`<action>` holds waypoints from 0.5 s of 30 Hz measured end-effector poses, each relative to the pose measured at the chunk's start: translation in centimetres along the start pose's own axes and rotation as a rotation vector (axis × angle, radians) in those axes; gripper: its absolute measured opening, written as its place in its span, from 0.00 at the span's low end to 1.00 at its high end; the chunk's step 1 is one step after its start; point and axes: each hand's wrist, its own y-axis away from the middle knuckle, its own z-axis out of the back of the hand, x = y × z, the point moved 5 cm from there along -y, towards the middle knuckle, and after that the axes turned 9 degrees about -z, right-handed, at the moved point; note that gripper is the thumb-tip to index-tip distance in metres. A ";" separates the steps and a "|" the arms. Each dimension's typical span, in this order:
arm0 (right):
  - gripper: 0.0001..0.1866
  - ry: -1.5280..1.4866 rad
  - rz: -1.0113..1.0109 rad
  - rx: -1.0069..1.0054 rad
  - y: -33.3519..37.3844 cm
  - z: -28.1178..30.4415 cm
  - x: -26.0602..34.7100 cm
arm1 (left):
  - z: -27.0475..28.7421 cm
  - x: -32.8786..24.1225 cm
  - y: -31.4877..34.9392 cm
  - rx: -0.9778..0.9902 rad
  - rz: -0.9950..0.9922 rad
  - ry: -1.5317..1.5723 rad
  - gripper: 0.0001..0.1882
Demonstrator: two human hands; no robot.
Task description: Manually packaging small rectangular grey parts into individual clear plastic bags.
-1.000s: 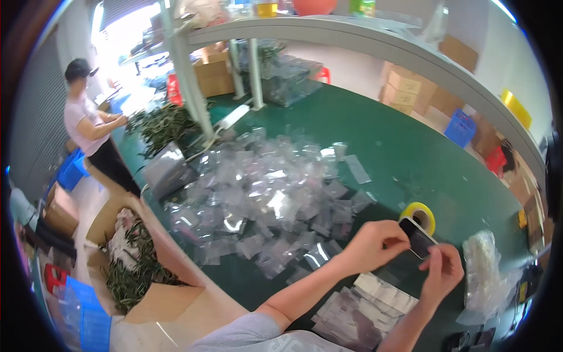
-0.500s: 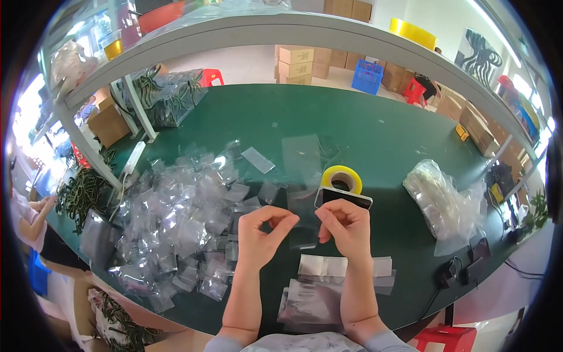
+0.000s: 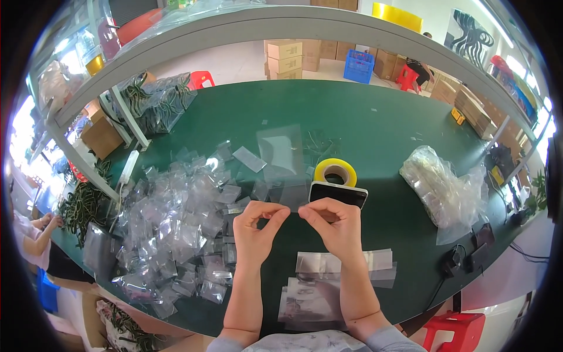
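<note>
My left hand (image 3: 258, 230) and my right hand (image 3: 335, 226) are held close together over the middle of the table, thumb and forefinger pinched on each. A thin clear plastic bag (image 3: 281, 155) reaches away from the fingertips, its near edge pinched by both hands. Just beyond my right hand lies a phone (image 3: 337, 193) with a dark screen, touching a roll of yellow tape (image 3: 335, 171). Left of my left hand spreads a large heap of small clear plastic packets (image 3: 170, 223). Below my right hand are flat stacks of clear bags (image 3: 311, 300) and pale strips (image 3: 316, 262).
A grey shelf frame (image 3: 281, 22) arches over the green table (image 3: 246, 111). A crumpled clear bag (image 3: 440, 190) lies on the right, near black adapters (image 3: 454, 264) with cables. Dark green cords (image 3: 85, 205) are piled at the left edge, where another person (image 3: 38, 240) works.
My hands have come closer together, their fingertips nearly meeting. The clear bag's near end, which hung down between my hands, now lies up beyond the fingertips. The whole view has shifted slightly.
</note>
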 end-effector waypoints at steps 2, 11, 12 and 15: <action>0.03 -0.048 0.016 -0.030 0.0 0.0 0.1 | -0.5 0.6 0.2 -0.025 0.057 0.147 0.02; 0.08 -0.202 0.077 0.007 -0.4 -0.7 0.0 | -0.8 0.3 0.1 -0.077 0.027 0.288 0.13; 0.08 -0.205 0.075 0.011 -0.5 -0.4 0.1 | -0.6 0.0 -0.2 -0.065 0.015 0.288 0.13; 0.08 0.041 0.050 0.193 -0.8 -0.2 -0.1 | 0.8 -0.4 -0.6 -0.007 -0.060 0.255 0.11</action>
